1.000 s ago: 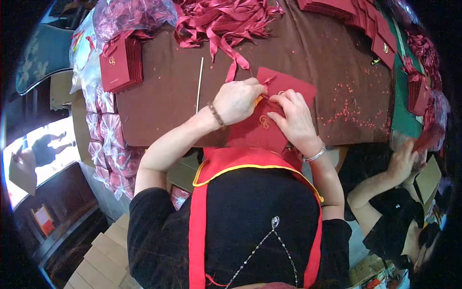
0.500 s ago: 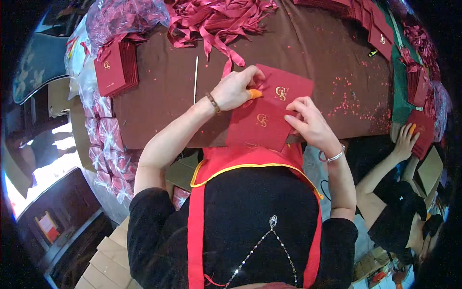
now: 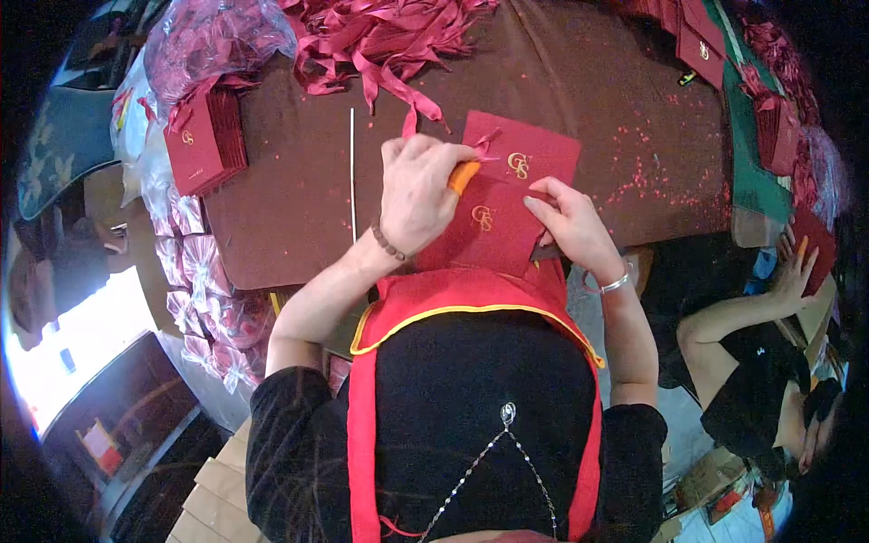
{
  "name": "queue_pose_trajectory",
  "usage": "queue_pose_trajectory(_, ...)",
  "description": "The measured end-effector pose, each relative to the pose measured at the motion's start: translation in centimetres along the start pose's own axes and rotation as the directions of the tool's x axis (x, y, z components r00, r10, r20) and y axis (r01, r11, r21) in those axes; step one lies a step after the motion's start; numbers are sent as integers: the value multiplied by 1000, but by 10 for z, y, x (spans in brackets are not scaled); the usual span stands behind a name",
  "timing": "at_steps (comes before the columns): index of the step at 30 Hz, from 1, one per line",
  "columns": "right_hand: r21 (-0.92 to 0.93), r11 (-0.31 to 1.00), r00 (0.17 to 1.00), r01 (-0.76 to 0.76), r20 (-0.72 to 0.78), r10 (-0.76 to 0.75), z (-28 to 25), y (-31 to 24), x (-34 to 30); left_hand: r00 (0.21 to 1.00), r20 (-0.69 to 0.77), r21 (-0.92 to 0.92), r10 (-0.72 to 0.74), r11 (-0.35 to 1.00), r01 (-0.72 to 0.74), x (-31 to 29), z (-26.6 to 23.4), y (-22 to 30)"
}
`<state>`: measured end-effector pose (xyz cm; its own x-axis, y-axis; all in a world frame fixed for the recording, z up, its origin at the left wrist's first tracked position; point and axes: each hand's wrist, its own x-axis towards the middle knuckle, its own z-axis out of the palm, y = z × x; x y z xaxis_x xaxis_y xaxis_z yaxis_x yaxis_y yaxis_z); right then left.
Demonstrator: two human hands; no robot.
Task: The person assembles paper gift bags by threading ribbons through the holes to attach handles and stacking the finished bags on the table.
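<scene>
Two flat dark red paper pieces with gold emblems, like gift bags, overlap in front of me at the table's near edge: an upper piece (image 3: 550, 145) and a lower piece (image 3: 462, 237). My left hand (image 3: 418, 185), an orange cover on one digit, is closed over their left side. It pinches a dark red ribbon (image 3: 486, 145), whose end shows past its fingertips, where the two pieces meet. My right hand (image 3: 572, 222) pinches the right edge of the lower piece between thumb and fingers. The left palm is hidden.
A ribbon heap (image 3: 380, 41) lies at the far side of the brown-covered table (image 3: 299, 181). To the left stands a stack of red bags (image 3: 204, 149) beside plastic-wrapped packs (image 3: 201, 262). Red scraps (image 3: 656, 172) dot the right side. Another person's hand (image 3: 797, 271) holds red paper at far right.
My left hand has turned back-up and curled at the papers' left side, and the ribbon end now shows by its fingertips. My right hand keeps its hold. The other person's arm has shifted.
</scene>
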<state>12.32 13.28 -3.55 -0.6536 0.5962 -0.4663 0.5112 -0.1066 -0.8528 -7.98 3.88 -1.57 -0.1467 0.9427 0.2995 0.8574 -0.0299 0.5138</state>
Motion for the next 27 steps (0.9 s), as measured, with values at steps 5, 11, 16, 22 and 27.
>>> queue_pose_trajectory(5,127,990,996,-70,62,62,0,3,4,979,175,-103,-104,987,123,-30,21,10)
queue_pose_trajectory(11,131,986,991,-106,94,94,-3,-2,7,992,126,41,19,999,-24,-26,30,20)
queue_pose_trajectory(16,165,982,994,-89,80,76,0,2,3,993,105,145,58,987,-73,-23,37,24)
queue_pose_trajectory(22,96,995,999,-6,44,2,4,0,-4,984,177,193,27,979,-62,-18,30,32)
queue_pose_trajectory(27,39,999,1000,10,7,-10,7,-4,-8,984,176,224,35,972,-74,-17,32,36)
